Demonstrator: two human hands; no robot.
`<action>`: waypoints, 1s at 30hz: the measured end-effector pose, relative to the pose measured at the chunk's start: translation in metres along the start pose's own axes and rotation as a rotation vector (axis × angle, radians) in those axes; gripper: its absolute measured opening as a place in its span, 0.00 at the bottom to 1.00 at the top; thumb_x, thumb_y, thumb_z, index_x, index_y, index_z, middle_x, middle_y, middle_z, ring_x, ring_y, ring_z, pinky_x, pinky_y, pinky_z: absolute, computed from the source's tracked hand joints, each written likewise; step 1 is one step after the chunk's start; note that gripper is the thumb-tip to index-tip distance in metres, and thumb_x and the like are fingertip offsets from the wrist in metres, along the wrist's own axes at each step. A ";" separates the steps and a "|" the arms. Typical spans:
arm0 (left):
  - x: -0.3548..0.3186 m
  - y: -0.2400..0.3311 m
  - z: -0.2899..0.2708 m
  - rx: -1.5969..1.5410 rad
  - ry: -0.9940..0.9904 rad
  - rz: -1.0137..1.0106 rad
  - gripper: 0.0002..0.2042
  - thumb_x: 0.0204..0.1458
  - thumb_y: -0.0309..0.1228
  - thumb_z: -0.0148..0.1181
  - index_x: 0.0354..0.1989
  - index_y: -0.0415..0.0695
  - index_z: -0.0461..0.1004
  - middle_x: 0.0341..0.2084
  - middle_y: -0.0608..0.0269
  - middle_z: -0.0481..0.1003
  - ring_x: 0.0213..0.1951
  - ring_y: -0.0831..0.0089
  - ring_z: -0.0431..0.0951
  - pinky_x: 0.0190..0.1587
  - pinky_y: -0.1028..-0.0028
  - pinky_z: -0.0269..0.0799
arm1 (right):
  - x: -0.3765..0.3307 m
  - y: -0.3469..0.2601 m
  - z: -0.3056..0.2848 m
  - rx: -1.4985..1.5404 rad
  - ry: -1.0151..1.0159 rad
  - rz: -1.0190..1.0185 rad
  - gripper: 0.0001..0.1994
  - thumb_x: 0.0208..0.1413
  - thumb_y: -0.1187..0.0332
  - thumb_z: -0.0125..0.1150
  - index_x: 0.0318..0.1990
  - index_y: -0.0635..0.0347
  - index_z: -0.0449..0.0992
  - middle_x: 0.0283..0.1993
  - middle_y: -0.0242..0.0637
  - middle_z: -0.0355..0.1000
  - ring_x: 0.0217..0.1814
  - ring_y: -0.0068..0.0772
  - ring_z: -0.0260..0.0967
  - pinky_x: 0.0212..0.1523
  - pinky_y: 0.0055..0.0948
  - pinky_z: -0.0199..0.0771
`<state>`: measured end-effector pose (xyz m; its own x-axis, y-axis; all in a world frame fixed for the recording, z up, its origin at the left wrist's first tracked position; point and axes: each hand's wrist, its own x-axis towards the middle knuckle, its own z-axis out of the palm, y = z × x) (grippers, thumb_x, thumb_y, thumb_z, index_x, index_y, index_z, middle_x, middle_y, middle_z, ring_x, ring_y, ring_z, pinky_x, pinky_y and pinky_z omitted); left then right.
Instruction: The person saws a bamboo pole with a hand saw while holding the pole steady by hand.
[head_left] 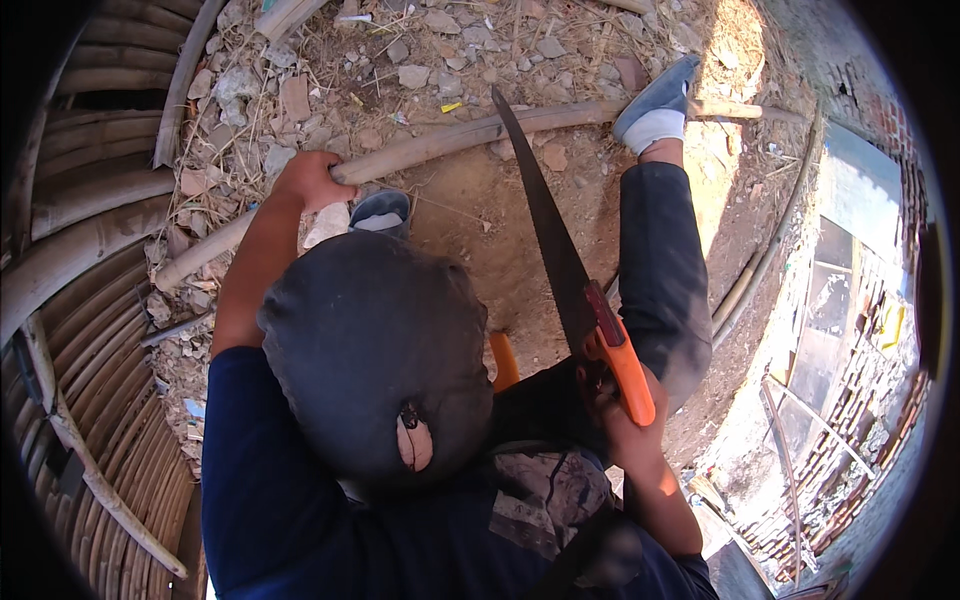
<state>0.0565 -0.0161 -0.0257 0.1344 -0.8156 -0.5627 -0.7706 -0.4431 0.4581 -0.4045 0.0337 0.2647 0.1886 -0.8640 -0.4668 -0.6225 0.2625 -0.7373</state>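
Note:
My left hand [315, 181] is closed around a long, curved bamboo pole [430, 148] lying across the ground. In my right hand [635, 425] is a handsaw [548, 225] with an orange handle and a long dark blade. The blade points away from me, and its tip overlaps the pole in view; whether they touch I cannot tell. My right foot, in a grey-blue shoe [655, 100], rests at the pole's right part. Another shoe [382, 213] shows beside my left hand. A large dark rounded shape [375, 340] with a small hole hides the middle.
Curved bamboo slats [110, 370] line the left side. Broken stones and dry straw [410, 60] cover the far ground. A brick wall [890, 110] and flat panels [850, 190] stand on the right, near thin poles [765, 265]. An orange piece [503, 362] shows beside the dark shape.

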 end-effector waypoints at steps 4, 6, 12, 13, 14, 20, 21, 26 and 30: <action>-0.002 0.001 0.002 -0.013 0.005 0.014 0.31 0.33 0.48 0.76 0.47 0.42 0.83 0.41 0.43 0.82 0.46 0.48 0.82 0.51 0.59 0.76 | -0.006 -0.010 -0.005 0.157 0.110 0.126 0.06 0.47 0.77 0.61 0.34 0.66 0.73 0.31 0.39 0.75 0.31 0.29 0.74 0.35 0.28 0.74; 0.000 0.000 0.004 -0.002 0.030 0.026 0.31 0.33 0.48 0.75 0.47 0.43 0.83 0.42 0.43 0.82 0.46 0.48 0.82 0.52 0.58 0.76 | -0.016 -0.018 -0.018 -0.139 0.197 0.038 0.10 0.46 0.76 0.61 0.38 0.68 0.75 0.32 0.39 0.75 0.35 0.31 0.77 0.39 0.28 0.75; -0.004 0.001 0.003 -0.012 0.008 -0.005 0.31 0.33 0.48 0.76 0.47 0.42 0.84 0.41 0.43 0.82 0.47 0.47 0.82 0.52 0.57 0.76 | -0.010 -0.030 -0.050 -0.068 0.201 -0.045 0.11 0.47 0.75 0.62 0.40 0.66 0.75 0.35 0.38 0.76 0.36 0.33 0.76 0.41 0.30 0.76; -0.006 0.002 0.001 -0.003 0.017 0.002 0.30 0.34 0.48 0.76 0.46 0.42 0.84 0.41 0.44 0.82 0.47 0.47 0.82 0.52 0.57 0.76 | -0.007 -0.029 -0.048 -0.099 0.200 -0.065 0.11 0.47 0.76 0.61 0.40 0.66 0.75 0.36 0.38 0.76 0.36 0.33 0.76 0.42 0.30 0.75; -0.005 0.005 0.000 0.002 0.023 0.016 0.30 0.34 0.47 0.76 0.46 0.42 0.84 0.41 0.44 0.82 0.47 0.47 0.82 0.52 0.57 0.76 | -0.005 -0.021 -0.043 -0.078 0.207 -0.062 0.11 0.46 0.77 0.62 0.39 0.66 0.75 0.37 0.38 0.76 0.37 0.33 0.76 0.43 0.30 0.75; -0.026 0.000 0.011 0.116 0.233 0.110 0.33 0.37 0.52 0.77 0.49 0.42 0.79 0.43 0.49 0.78 0.47 0.47 0.80 0.50 0.54 0.76 | 0.009 0.005 -0.020 -0.171 0.099 -0.076 0.10 0.44 0.77 0.63 0.37 0.65 0.75 0.31 0.43 0.76 0.30 0.40 0.77 0.36 0.32 0.75; -0.037 0.001 0.009 0.134 0.272 0.101 0.34 0.37 0.53 0.77 0.51 0.43 0.78 0.44 0.50 0.77 0.47 0.47 0.79 0.50 0.54 0.75 | 0.012 0.004 -0.016 -0.176 0.082 -0.102 0.10 0.44 0.76 0.63 0.36 0.65 0.75 0.31 0.43 0.75 0.30 0.40 0.77 0.36 0.31 0.75; -0.080 -0.062 0.036 0.391 0.459 0.019 0.36 0.51 0.64 0.62 0.59 0.48 0.72 0.52 0.54 0.71 0.58 0.51 0.71 0.62 0.51 0.64 | 0.023 0.017 -0.002 -0.177 0.096 -0.064 0.07 0.48 0.77 0.63 0.36 0.66 0.75 0.31 0.42 0.77 0.31 0.34 0.78 0.37 0.29 0.76; -0.064 -0.050 0.069 0.459 0.660 0.117 0.34 0.57 0.62 0.56 0.63 0.50 0.68 0.55 0.56 0.69 0.60 0.53 0.67 0.64 0.48 0.56 | 0.026 0.028 -0.001 -0.077 0.101 -0.004 0.07 0.49 0.78 0.62 0.36 0.67 0.74 0.31 0.41 0.78 0.31 0.30 0.78 0.37 0.27 0.76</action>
<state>0.0436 0.0843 -0.0602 0.2668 -0.9620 0.0583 -0.9617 -0.2618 0.0806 -0.4176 0.0184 0.2326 0.1160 -0.9048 -0.4098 -0.6789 0.2289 -0.6977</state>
